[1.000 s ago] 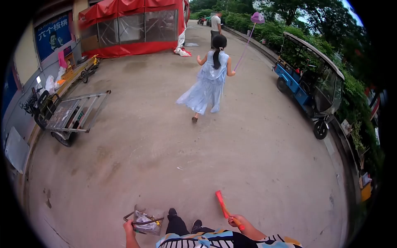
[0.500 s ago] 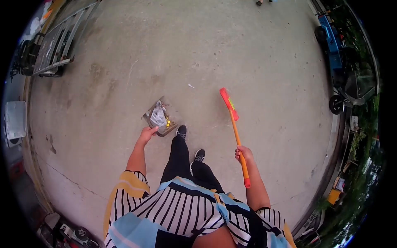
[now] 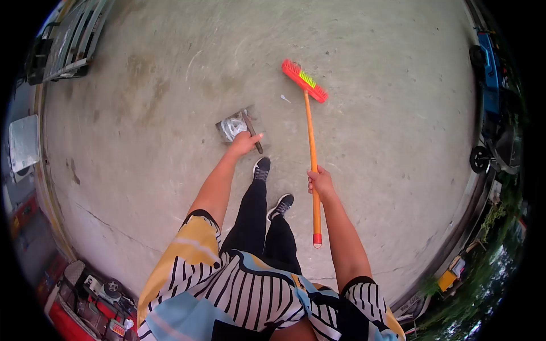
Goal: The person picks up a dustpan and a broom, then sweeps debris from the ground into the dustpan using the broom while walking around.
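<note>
My left hand (image 3: 243, 144) is closed on a dustpan (image 3: 250, 124) at its brownish bar, low in front of my feet. A crumpled clear plastic bag (image 3: 232, 128) lies inside the pan; my hand and the bar hide part of the contents. In my right hand (image 3: 322, 183) is a broom, gripped round its orange handle (image 3: 311, 133). The red broom head (image 3: 297, 76), with red and yellow-green bristles, is out ahead near the floor, tilted. A small white piece of litter, spoon-like in shape (image 3: 285, 99), lies between the broom head and the dustpan.
Stained concrete floor (image 3: 387, 113) spreads around me. A metal-framed cart (image 3: 71, 42) stands at the far left, a red and black machine (image 3: 105, 301) at the lower left. Along the right edge are a blue vehicle (image 3: 488, 74) and plants (image 3: 483, 295).
Both hands have moved forward. The broom head has swung farther out and turned, showing its bristles. The dustpan has shifted forward and right, its bar now across the contents.
</note>
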Available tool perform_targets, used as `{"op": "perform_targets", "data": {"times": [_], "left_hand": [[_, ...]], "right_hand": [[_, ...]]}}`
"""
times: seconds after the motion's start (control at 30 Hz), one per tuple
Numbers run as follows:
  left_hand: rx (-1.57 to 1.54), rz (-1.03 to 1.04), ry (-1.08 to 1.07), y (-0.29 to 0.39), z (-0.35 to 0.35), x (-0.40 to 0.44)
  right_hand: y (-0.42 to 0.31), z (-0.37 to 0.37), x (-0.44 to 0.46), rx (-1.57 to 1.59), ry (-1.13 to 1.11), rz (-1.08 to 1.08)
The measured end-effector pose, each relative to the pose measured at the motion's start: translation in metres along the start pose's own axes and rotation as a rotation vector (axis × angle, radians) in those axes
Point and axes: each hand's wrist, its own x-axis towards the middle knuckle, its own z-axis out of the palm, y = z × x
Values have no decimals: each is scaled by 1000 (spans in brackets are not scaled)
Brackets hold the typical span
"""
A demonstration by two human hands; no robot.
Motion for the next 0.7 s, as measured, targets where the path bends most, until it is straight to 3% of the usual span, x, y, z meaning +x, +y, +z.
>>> {"op": "perform_targets", "data": {"times": [0.13, 0.23, 0.33, 0.5, 0.7], "left_hand": [[41, 22, 48, -26, 21, 21], [120, 81, 126, -19, 21, 15], [119, 68, 116, -14, 21, 5], [122, 78, 132, 10, 17, 0], [92, 85, 114, 1, 20, 7]], "right_hand": [[2, 7, -24, 64, -259, 147], [6, -19, -95, 190, -421, 238], [8, -15, -147, 294, -383, 234], [6, 9, -108, 273, -282, 98], [16, 39, -52, 410, -375, 212]]}}
